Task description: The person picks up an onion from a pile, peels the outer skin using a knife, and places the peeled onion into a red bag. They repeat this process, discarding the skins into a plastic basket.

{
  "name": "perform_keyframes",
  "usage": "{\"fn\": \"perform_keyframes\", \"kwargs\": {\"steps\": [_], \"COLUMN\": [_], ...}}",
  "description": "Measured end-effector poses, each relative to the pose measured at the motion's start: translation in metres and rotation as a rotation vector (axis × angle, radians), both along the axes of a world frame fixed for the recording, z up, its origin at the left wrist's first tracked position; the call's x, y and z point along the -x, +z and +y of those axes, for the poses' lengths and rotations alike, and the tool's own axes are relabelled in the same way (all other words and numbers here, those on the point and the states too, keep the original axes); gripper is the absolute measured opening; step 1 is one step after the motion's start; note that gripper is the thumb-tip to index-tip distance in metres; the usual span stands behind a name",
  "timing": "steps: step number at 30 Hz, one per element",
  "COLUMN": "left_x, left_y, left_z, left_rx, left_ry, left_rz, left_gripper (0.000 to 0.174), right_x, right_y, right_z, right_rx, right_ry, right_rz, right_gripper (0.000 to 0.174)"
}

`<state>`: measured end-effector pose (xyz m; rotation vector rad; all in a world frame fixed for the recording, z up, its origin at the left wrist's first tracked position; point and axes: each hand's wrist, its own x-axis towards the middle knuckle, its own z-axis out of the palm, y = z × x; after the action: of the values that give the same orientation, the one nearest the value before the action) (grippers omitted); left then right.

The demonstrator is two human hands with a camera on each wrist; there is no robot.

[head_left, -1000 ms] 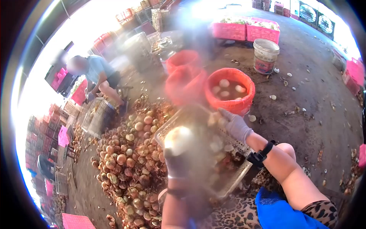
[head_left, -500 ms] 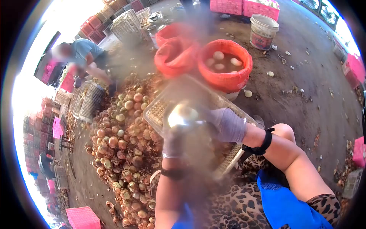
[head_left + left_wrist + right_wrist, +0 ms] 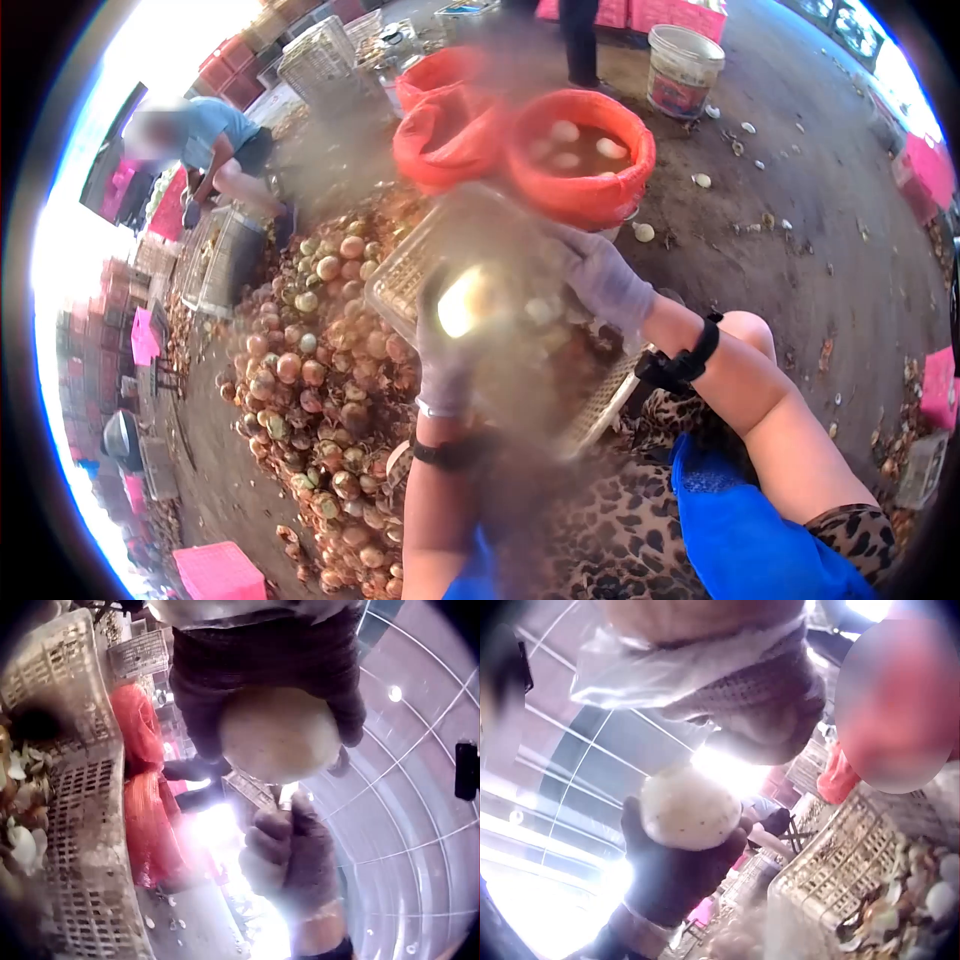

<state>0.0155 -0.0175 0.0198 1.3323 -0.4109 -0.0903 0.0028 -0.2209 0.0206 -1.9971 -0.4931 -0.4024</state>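
Head view: we see the left hand (image 3: 443, 345) raised over the lap, its grip clamped on a peeled onion (image 3: 468, 300), a pale, round one. In the left wrist view the gloved fingers curl round the top and sides of it, and the lower face is bare. The right hand (image 3: 608, 282), gloved too, sits just right of that grip and close to the onion. We cannot tell if it touches. Its fingers are curled into a fist, and a thin pale sliver shows above the thumb. We cannot tell what the sliver is, nor whether the grip is clamped on it.

A white slotted crate (image 3: 405, 285) lies directly under and beyond both grips, with skins and pale pieces in it. A heap of unpeeled onions (image 3: 310, 390) spreads on the floor to the left of the left grip. A red tub (image 3: 580, 205) stands beyond the right grip, with peeled bulbs floating in murky water.
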Motion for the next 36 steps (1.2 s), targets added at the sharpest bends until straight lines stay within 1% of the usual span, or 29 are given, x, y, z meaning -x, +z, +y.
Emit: {"fn": "perform_keyframes", "kwargs": {"steps": [2, 3, 4, 5, 6, 7, 8, 10, 11, 12, 14, 15, 17, 18, 19, 22, 23, 25, 26, 28, 29, 30, 31, 32, 33, 35, 36], "left_x": [-0.011, -0.008, -0.005, -0.011, -0.013, -0.011, -0.012, -0.014, -0.01, -0.012, -0.016, -0.012, -0.006, -0.004, -0.001, -0.005, -0.007, -0.003, -0.002, -0.006, -0.003, -0.009, -0.015, -0.021, -0.033, -0.05, -0.063], "left_y": [-0.014, -0.004, 0.006, -0.001, -0.006, -0.011, -0.015, -0.025, -0.019, -0.022, -0.028, -0.024, -0.011, -0.006, -0.003, 0.002, -0.007, 0.0, 0.002, -0.018, -0.009, -0.013, -0.016, -0.02, -0.026, -0.024, -0.019], "left_z": [0.006, 0.005, 0.004, 0.006, 0.006, 0.008, 0.009, 0.013, 0.011, 0.013, 0.019, 0.017, 0.016, 0.016, 0.015, 0.02, 0.023, 0.021, 0.018, 0.011, 0.004, -0.005, -0.015, -0.025, -0.035, -0.052, -0.063], "left_rx": [-0.131, 0.102, 0.333, 0.106, -0.124, -0.177, -0.179, -0.178, -0.073, -0.145, -0.295, -0.281, -0.064, 0.045, 0.12, 0.32, 0.439, 0.735, 0.883, 0.354, 0.488, 0.413, 0.337, 0.26, 0.318, 0.374, 0.376], "left_ry": [0.157, 0.05, -0.038, 0.024, 0.078, 0.051, 0.045, 0.044, 0.034, 0.073, 0.148, 0.188, 0.085, 0.032, -0.006, -0.121, -0.163, -0.265, -0.321, -0.048, -0.11, -0.149, -0.19, -0.232, -0.308, -0.423, -0.464], "left_rz": [-0.017, 0.115, 0.258, 0.027, -0.202, -0.255, -0.249, -0.24, -0.084, -0.107, -0.153, -0.105, -0.009, 0.036, 0.049, 0.184, 0.274, 0.493, 0.608, 0.269, 0.35, 0.368, 0.382, 0.393, 0.457, 0.506, 0.488], "left_gripper": [0.108, 0.102, 0.096, 0.089, 0.086, 0.087, 0.086, 0.084, 0.081, 0.081, 0.083, 0.085, 0.084, 0.083, 0.087, 0.113, 0.109, 0.097, 0.091, 0.062, 0.057, 0.053, 0.049, 0.045, 0.044, 0.041, 0.04], "right_x": [0.022, 0.031, 0.034, 0.036, 0.038, 0.038, 0.038, 0.034, 0.032, 0.029, 0.019, 0.006, -0.006, -0.007, -0.007, -0.012, -0.006, 0.003, 0.005, 0.01, 0.005, 0.007, 0.016, 0.013, 0.012, 0.018, 0.036], "right_y": [0.02, 0.027, 0.029, 0.03, 0.028, 0.027, 0.025, 0.024, 0.021, 0.013, -0.003, -0.008, -0.013, -0.012, -0.01, -0.001, 0.007, 0.017, 0.011, 0.0, -0.039, -0.025, -0.009, -0.081, -0.114, -0.093, -0.025], "right_z": [0.012, 0.015, 0.016, 0.016, 0.019, 0.021, 0.023, 0.026, 0.029, 0.031, 0.03, 0.023, 0.012, 0.005, -0.003, -0.013, -0.007, 0.001, 0.002, 0.006, 0.002, 0.003, 0.003, -0.009, -0.013, -0.018, -0.018], "right_rx": [0.155, 0.229, 0.296, 0.365, 0.423, 0.41, 0.398, 0.247, 0.154, 0.062, 0.045, 0.124, 0.244, 0.285, 0.324, 0.435, 0.476, 0.55, 0.573, 0.615, 0.612, 0.611, 0.645, 0.662, 0.709, 0.745, 0.734], "right_ry": [0.023, 0.025, 0.028, 0.033, 0.042, 0.054, 0.064, 0.091, 0.095, 0.099, -0.024, -0.149, -0.278, -0.286, -0.295, -0.308, -0.262, -0.153, -0.117, -0.047, -0.018, -0.003, -0.073, -0.108, -0.134, -0.125, -0.094], "right_rz": [-0.091, -0.138, -0.083, -0.03, 0.13, 0.189, 0.247, 0.153, 0.118, 0.082, -0.044, -0.137, -0.138, -0.045, 0.044, 0.301, 0.399, 0.575, 0.547, 0.49, 0.4, 0.313, 0.693, 0.373, 0.298, 0.314, 0.404], "right_gripper": [0.037, 0.042, 0.045, 0.048, 0.051, 0.052, 0.052, 0.05, 0.047, 0.044, 0.04, 0.039, 0.039, 0.04, 0.041, 0.045, 0.047, 0.05, 0.051, 0.053, 0.053, 0.053, 0.029, 0.04, 0.048, 0.06, 0.063]}}
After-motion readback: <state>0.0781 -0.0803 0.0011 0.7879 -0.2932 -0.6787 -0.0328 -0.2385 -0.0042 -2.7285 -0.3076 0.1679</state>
